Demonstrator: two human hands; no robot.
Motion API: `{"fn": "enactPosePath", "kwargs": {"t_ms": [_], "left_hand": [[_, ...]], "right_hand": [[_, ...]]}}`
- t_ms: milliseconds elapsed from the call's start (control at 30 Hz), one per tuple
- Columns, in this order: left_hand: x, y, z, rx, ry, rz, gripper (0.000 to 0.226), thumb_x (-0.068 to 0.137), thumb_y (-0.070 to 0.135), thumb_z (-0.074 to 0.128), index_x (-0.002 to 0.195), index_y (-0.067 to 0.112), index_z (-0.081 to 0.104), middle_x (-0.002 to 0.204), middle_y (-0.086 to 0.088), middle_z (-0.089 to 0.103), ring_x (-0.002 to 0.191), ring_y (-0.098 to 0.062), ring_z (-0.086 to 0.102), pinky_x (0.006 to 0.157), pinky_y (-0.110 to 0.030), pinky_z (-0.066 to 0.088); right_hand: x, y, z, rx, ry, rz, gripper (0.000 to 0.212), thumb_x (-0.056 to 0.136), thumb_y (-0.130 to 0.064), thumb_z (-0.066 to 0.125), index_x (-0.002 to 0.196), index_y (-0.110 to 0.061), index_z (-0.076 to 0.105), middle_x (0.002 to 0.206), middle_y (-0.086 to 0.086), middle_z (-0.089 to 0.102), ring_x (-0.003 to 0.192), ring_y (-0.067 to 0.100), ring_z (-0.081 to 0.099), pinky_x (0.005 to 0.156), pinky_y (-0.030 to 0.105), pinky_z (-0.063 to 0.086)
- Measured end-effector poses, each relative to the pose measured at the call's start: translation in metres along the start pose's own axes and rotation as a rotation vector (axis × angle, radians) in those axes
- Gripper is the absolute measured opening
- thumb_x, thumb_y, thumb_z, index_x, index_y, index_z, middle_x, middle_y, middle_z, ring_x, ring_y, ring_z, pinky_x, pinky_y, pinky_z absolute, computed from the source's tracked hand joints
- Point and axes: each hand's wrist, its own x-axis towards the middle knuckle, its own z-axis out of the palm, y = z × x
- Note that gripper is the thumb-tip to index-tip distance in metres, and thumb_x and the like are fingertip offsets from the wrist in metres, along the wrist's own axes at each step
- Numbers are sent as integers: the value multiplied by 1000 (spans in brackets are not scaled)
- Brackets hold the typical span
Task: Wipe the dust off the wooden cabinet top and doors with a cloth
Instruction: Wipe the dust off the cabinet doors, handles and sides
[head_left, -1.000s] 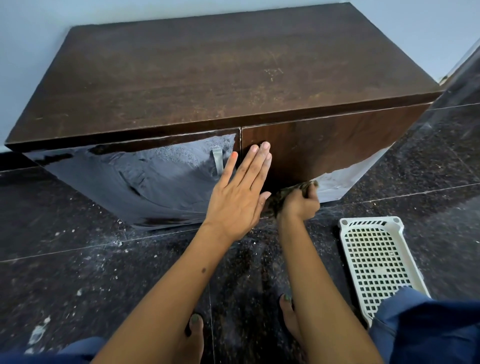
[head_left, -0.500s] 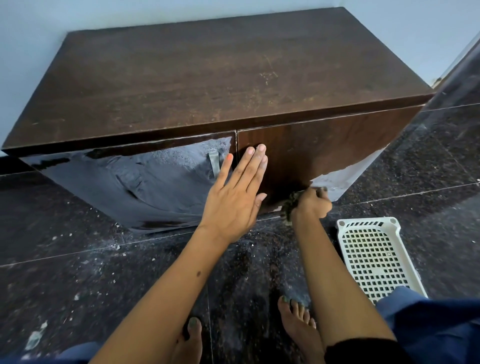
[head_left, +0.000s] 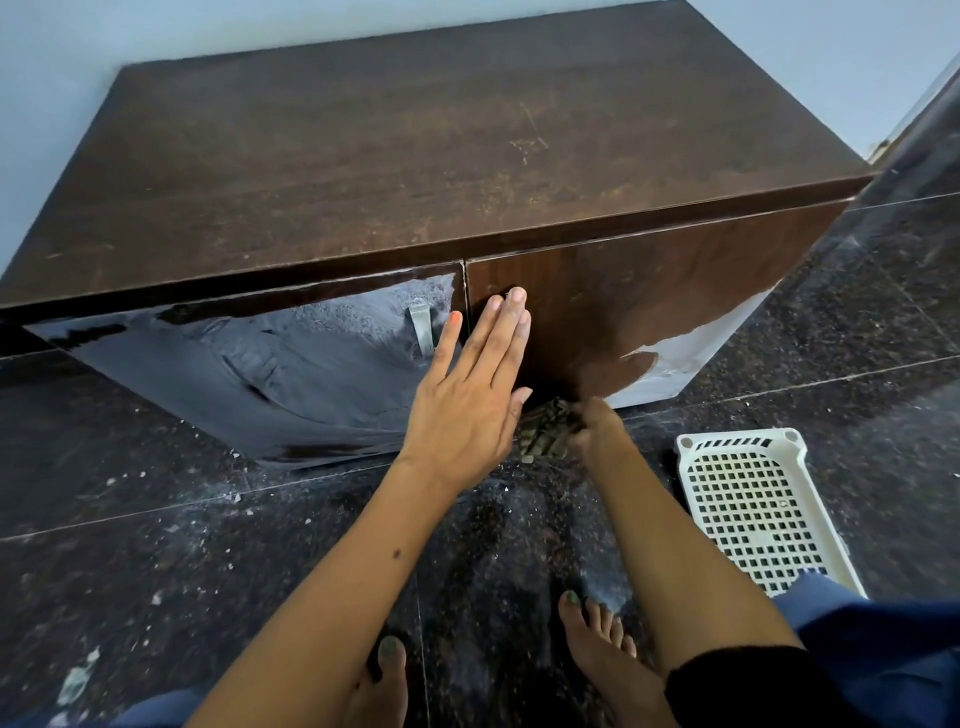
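Head view, left hand (head_left: 470, 400) fingers flat on door (head_left: 623, 301), blurred right hand (head_left: 597, 423) clutching cloth (head_left: 545, 434).

A white perforated plastic tray (head_left: 753, 512) lies flat on the dark speckled polished stone floor (head_left: 156, 545), to the right. Pale dust and small white chips are scattered across the floor tiles. A plain pale blue wall (head_left: 104, 36) stands behind.
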Motion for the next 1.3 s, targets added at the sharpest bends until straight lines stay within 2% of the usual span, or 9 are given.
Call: {"fn": "enactPosePath", "kwargs": {"t_ms": [100, 200, 367, 533, 667, 867, 1067, 1167, 1300], "left_hand": [[0, 0, 0, 9, 4, 6, 60, 97, 32, 31, 148, 3, 17, 157, -11, 11, 145, -23, 10, 117, -43, -5], [0, 0, 0, -2, 6, 1, 60, 97, 32, 31, 148, 3, 16, 157, -11, 9, 146, -23, 8, 117, -43, -4], [0, 2, 1, -1, 2, -13, 60, 98, 33, 29, 148, 3, 15, 157, -11, 8, 146, -24, 8, 118, -44, -2], [0, 2, 0, 14, -6, -12, 60, 98, 33, 28, 149, 3, 14, 158, -11, 8, 146, -23, 8, 118, -44, -3], [-1, 0, -3, 16, -11, -7, 60, 98, 33, 30, 149, 4, 15, 158, -10, 9, 146, -23, 8, 117, -44, -5], [-1, 4, -3, -21, -17, -25, 61, 98, 33, 29, 149, 4, 15, 158, -10, 6, 146, -23, 5, 118, -44, -2], [0, 4, -4, 1, -20, -29, 60, 98, 34, 25, 149, 3, 14, 158, -11, 7, 146, -23, 6, 118, -43, -3], [0, 6, -6, 19, -16, -35, 60, 98, 34, 24, 148, 2, 16, 157, -12, 9, 145, -24, 8, 118, -43, -2], [0, 12, -4, 18, -3, -45, 61, 98, 35, 22, 148, 1, 15, 157, -14, 9, 145, -26, 8, 118, -43, 1]], "right_hand": [[0, -15, -8, 89, 198, -115, 18, 90, -13, 52, 102, 0, 56, 119, 12, 61, 100, 27, 60, 93, 38, 49], [0, -17, -8, 162, 226, -272, 39, 91, -5, 43, 128, -11, 56, 122, 8, 60, 94, 22, 58, 83, 28, 47], [-9, 18, 15, 35, 21, -35, 29, 95, -4, 34, 121, 4, 46, 126, 22, 53, 112, 39, 54, 97, 52, 45], [-12, 34, 25, 47, -206, 169, 39, 100, -21, 35, 133, -3, 48, 132, 19, 53, 120, 33, 52, 96, 49, 45], [8, 3, -10, 68, -5, 25, 34, 93, -8, 46, 126, -1, 40, 129, 23, 51, 108, 37, 55, 96, 57, 43], [27, -16, -24, -75, 23, -136, 32, 100, -16, 33, 129, -11, 45, 138, 11, 48, 105, 18, 56, 78, 22, 54], [11, 34, 11, -111, -220, 50, 40, 101, -25, 35, 134, -4, 45, 129, 20, 54, 115, 34, 55, 97, 51, 46], [-2, 20, 11, -2, -85, 33, 34, 98, -16, 39, 127, 1, 44, 127, 20, 53, 113, 36, 54, 97, 53, 45], [-20, -34, -11, 166, 155, -180, 29, 98, -12, 35, 122, -1, 48, 131, 20, 52, 109, 33, 55, 78, 20, 49]]}}
